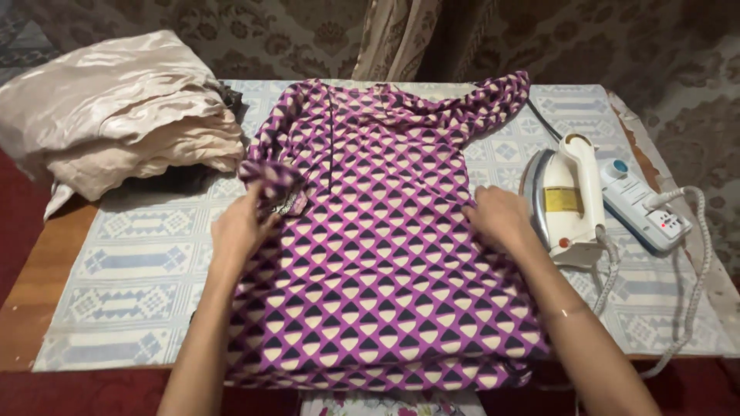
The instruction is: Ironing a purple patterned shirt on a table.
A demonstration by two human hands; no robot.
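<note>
The left hand (240, 225) lies on the left edge of the garment (378, 254), fingers curled around a bunched fold of cloth near the sleeve (270, 179) — it looks like a loose pinch, not a hard clench. The right hand (499, 216) rests on the right edge of the same garment, fingers bent down into the cloth; if it really grasps the fabric or only presses it flat, I cannot tell. Both hands sit at about the same height, one on each side, prob. because this way the cloth can be pulled even and smooth across its width.

The garment is purple w/ a pattern of cream and dark shapes. It is spread flat in the middle of the table (31, 308), on top of a pale blue-and-white cover (131, 300), neck side away from the person, and its lower hem hangs over the near edge.

Just beside the right hand stands a white iron (566, 200), upright on its heel — so the hot plate does not touch the cover, I judge. Its cord (694, 254) loops on the right, near a white power strip (644, 204). At the far left corner lies a pile of cream cloth (116, 108), well apart from the hands.
</note>
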